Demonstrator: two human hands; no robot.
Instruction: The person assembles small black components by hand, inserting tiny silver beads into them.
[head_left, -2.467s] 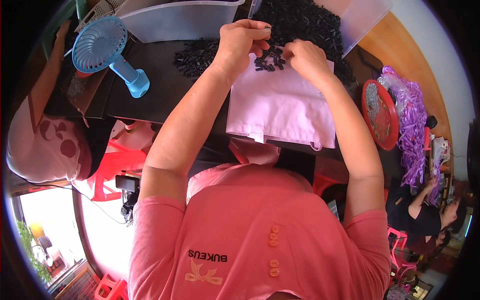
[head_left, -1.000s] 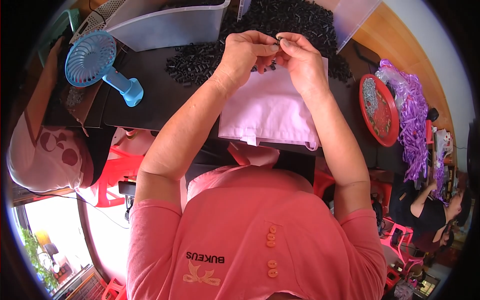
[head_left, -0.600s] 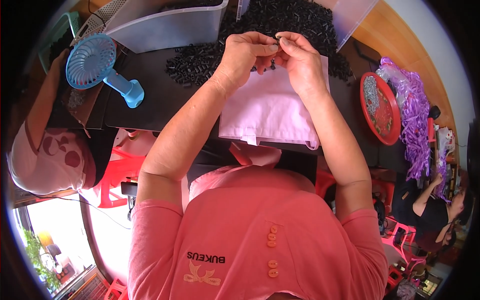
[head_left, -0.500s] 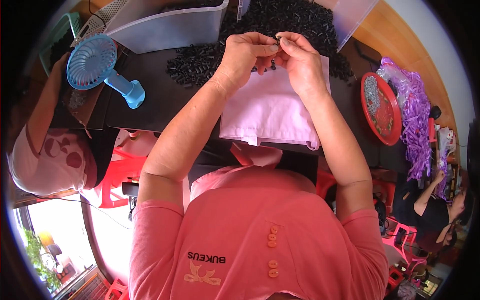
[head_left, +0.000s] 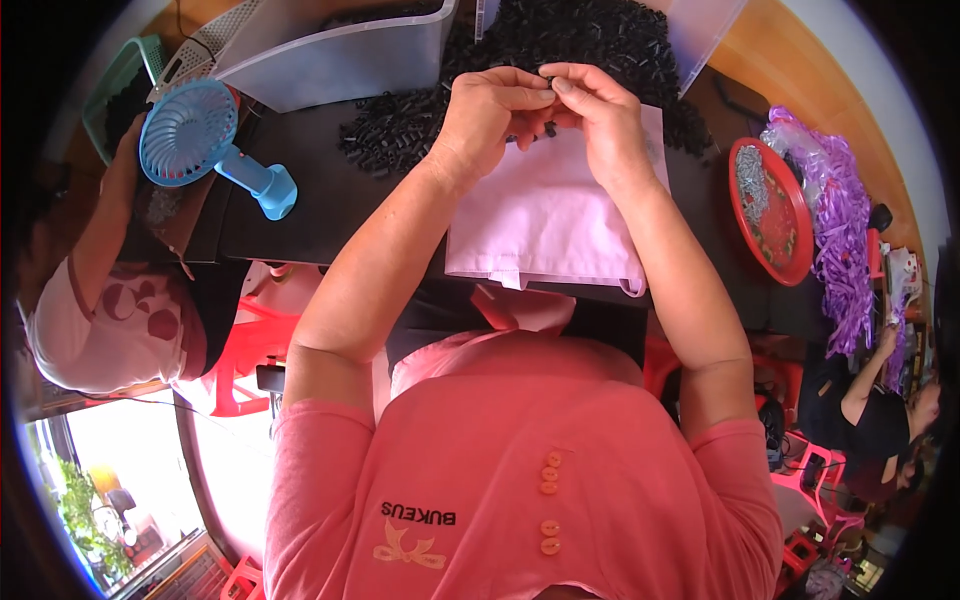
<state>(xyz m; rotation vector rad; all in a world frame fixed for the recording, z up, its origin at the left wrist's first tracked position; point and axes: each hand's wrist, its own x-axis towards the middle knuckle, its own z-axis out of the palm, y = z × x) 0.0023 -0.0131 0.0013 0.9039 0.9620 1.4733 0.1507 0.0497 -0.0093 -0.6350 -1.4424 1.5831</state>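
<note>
Clearly, in the head view, two bare hands meet over one pink cloth bag (head_left: 540, 225), which lies flat on one black table (head_left: 285, 238). Thumb and forefinger of the left hand (head_left: 482, 112) are pinched together, and those of the right hand (head_left: 608, 112) close in against them. Between the fingertips sits one small black piece (head_left: 550, 83), mostly covered, just above the bag's far edge. At least one other dark piece (head_left: 549, 129) shows by the left hand's curled lower fingers; whether they grip it, I cannot tell.

Beyond the hands spreads one heap of black pieces (head_left: 590, 35), far too many to count, with a looser spill reaching left. Two clear plastic containers stand out: the left bin (head_left: 345, 65) has dark contents showing over its rim, while the right container (head_left: 708, 35) has the heap against its wall. One red dish (head_left: 795, 240) holds a cluster of silvery bits (head_left: 752, 185) on its left side, with bare surface beside it. One green basket (head_left: 152, 55) holds something dark, too unclear to name.

One blue fan (head_left: 190, 132) stands on the left, and one bundle of purple ribbons (head_left: 842, 235) hangs on the right, past the dish. One co-worker (head_left: 125, 325) sits at far left.
</note>
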